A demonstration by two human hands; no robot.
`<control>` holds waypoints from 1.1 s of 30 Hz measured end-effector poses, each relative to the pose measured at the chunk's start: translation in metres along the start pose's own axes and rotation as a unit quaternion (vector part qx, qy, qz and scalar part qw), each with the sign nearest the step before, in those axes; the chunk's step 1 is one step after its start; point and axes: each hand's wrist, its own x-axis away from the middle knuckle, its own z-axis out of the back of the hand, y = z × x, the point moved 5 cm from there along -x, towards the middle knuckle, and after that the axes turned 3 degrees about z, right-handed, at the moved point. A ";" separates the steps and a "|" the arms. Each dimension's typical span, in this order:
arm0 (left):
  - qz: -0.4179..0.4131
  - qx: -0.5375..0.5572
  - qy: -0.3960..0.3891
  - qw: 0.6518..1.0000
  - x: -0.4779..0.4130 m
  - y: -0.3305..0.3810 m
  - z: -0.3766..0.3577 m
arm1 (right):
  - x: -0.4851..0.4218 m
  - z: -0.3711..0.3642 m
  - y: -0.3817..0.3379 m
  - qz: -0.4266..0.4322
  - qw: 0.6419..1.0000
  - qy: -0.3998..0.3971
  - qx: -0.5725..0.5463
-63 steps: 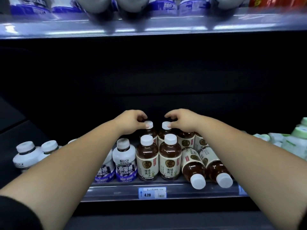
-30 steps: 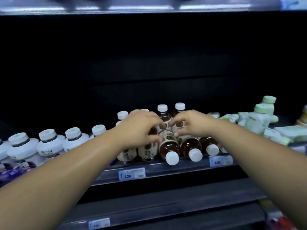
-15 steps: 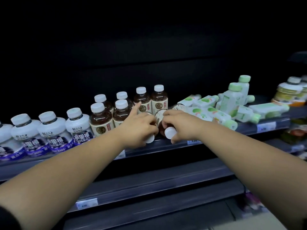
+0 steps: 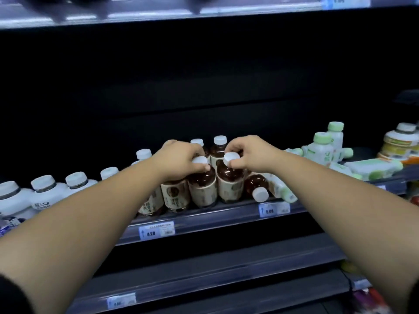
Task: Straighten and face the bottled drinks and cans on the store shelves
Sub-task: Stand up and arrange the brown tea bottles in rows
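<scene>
Shelf [image 4: 204, 219]: white squat bottles [image 4: 43, 196] at left | brown tea bottles [image 4: 201, 189] in centre, upright, two rows deep | one brown tea bottle lying on its side [image 4: 256, 188] just right of them | green-capped white bottles [image 4: 322, 148] further right, some toppled.

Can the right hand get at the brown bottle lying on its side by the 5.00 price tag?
Probably yes. The tipped brown bottle lies just below and right of the right hand, cap toward the shelf edge, nothing covering it. But the fingers are holding an upright bottle's cap; they must release first.
</scene>
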 end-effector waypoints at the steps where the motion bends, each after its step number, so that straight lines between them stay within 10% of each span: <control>1: 0.015 0.005 -0.006 1.000 -0.004 0.000 0.003 | -0.005 0.000 0.001 -0.013 1.000 -0.011 -0.012; 33: 0.005 -0.001 -0.104 0.995 -0.029 0.000 -0.002 | -0.021 -0.007 0.012 -0.060 0.984 -0.113 -0.122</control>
